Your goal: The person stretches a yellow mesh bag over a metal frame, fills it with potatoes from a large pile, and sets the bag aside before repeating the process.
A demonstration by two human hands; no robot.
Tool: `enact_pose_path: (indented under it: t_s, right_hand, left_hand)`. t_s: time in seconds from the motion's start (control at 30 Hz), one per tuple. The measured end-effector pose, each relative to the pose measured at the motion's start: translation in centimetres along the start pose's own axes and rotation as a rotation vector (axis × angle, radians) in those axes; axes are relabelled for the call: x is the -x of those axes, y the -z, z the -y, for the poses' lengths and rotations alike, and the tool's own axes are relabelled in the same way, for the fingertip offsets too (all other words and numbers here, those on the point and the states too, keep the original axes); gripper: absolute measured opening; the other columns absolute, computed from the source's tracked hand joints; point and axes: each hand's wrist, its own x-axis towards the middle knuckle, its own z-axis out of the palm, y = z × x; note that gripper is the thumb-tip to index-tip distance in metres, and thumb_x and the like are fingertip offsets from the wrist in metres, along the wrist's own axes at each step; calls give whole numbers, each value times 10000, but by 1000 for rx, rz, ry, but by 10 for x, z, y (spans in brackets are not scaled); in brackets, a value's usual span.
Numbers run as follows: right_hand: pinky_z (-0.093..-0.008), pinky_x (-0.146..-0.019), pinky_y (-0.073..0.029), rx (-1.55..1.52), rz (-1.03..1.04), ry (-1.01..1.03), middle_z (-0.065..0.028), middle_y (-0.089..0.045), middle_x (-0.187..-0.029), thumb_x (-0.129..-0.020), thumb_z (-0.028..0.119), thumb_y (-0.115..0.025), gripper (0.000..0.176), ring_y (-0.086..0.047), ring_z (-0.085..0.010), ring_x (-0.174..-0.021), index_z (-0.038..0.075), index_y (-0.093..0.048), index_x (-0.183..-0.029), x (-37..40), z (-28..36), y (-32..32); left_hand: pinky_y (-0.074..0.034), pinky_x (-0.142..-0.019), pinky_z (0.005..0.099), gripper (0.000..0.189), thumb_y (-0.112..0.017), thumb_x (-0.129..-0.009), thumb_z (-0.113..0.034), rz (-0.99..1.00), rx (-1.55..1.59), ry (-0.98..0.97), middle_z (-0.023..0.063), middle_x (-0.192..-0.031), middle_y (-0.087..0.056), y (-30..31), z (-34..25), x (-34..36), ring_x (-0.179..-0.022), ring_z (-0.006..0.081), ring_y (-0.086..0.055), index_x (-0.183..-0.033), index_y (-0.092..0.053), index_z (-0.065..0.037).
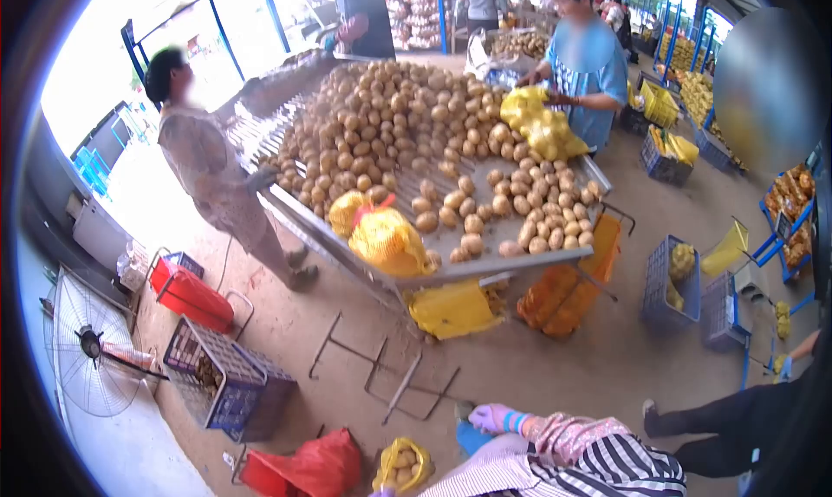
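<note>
At the bottom edge, a small part of my left hand [383, 491] in a purple glove shows beside a yellow mesh bag [404, 464] with several potatoes inside; its fingers are mostly cut off. My right hand [492, 419], gloved in purple with a blue cuff and a pink patterned sleeve, is closed beside a blue item [472, 438]. Anything inside its fingers is too small to make out. Farther forward, a large sorting table [451, 280] bears a heap of potatoes [373, 124]. Filled yellow mesh bags [386, 240] lean at its near corner.
A person [204, 150] stands left of the table; another [589, 72] handles a yellow bag [539, 123] at its far right. Metal frames [381, 371], crates [225, 384], red bags [325, 464] and a fan [90, 343] stand around. A dark-clothed leg [702, 419] is at right.
</note>
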Motion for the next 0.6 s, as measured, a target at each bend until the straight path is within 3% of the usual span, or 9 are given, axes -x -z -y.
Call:
enact_pose_path:
  t_s: [0.03, 0.07, 0.1, 0.23, 0.27, 0.37, 0.4, 0.57, 0.6]
  right_hand:
    - [-333, -759, -560, 123, -51, 219, -69, -736, -979, -982, 440, -569, 379, -705, -149, -790, 89, -700, -1039, -1, -21, -9]
    - [-338, -771, -557, -12, -49, 155, -66, -742, -903, -990, 458, -567, 403, -709, -167, -790, 81, -700, -1035, 2, -29, -18]
    - [-347, -764, -559, -186, -67, 50, -71, -736, -869, -994, 472, -567, 429, -708, -182, -786, 66, -700, -1042, -10, -55, -35]
    - [-326, -643, -526, -169, -209, -67, -84, -703, -812, -970, 614, -567, 610, -602, -161, -632, 48, -694, -1158, 28, -65, -59]
    - [-361, -760, -554, -99, -176, -129, -147, -735, -961, -920, 690, -588, 723, -697, -231, -808, 34, -661, -1216, 45, -55, -57]
    - [-355, -780, -574, 120, -204, -133, -165, -706, -1085, -866, 721, -646, 857, -709, -225, -905, -7, -581, -1313, 42, -86, -71]
    - [-391, -908, -549, 144, -252, -91, -199, -702, -1157, -806, 735, -702, 929, -699, -296, -1087, -29, -539, -1310, 48, -91, -75]
    - [-429, -1000, -523, 322, -377, -194, -217, -592, -1411, -839, 690, -673, 933, -626, -347, -1257, 19, -426, -1438, 86, -117, -49]
    - [-444, -980, -532, 311, -425, -252, -210, -631, -1359, -860, 643, -668, 829, -645, -357, -1217, 27, -501, -1390, 98, -123, -41]
  left_hand:
    - [-455, -500, 342, 249, -639, -899, -221, 16, -59, 66, 23, -654, -646, 13, 33, 48, -527, 140, -573, -826, -720, 2]
    - [-440, -516, 283, 222, -665, -914, -208, 103, 109, 161, 7, -669, -621, 6, -14, 78, -571, 97, -559, -848, -720, -3]
    - [-347, -432, 302, 260, -654, -919, -201, 113, 179, 196, -29, -560, -525, 0, -42, 101, -452, 92, -456, -702, -634, -58]
    - [-290, -432, 255, 316, -670, -958, -220, 209, 278, 233, -51, -560, -495, -36, -60, 142, -448, 55, -406, -684, -583, -90]
    - [-293, -438, 248, 324, -677, -957, -217, 227, 256, 211, -49, -563, -504, -47, -58, 146, -454, 49, -408, -675, -590, -83]
    - [-299, -442, 246, 328, -683, -954, -217, 348, 214, 146, -42, -560, -511, -72, -88, 167, -458, 49, -414, -671, -599, -74]
    - [-310, -468, 239, 305, -683, -955, -214, 393, 184, 126, -50, -590, -529, -82, -94, 172, -496, 39, -425, -701, -632, -55]
    - [-318, -510, 229, 268, -678, -956, -195, 580, 25, 26, -68, -649, -551, -138, -138, 210, -560, 24, -433, -745, -665, -32]
    - [-319, -519, 227, 260, -675, -959, -189, 615, 5, 40, -74, -665, -556, -151, -149, 221, -576, 21, -434, -757, -672, -26]
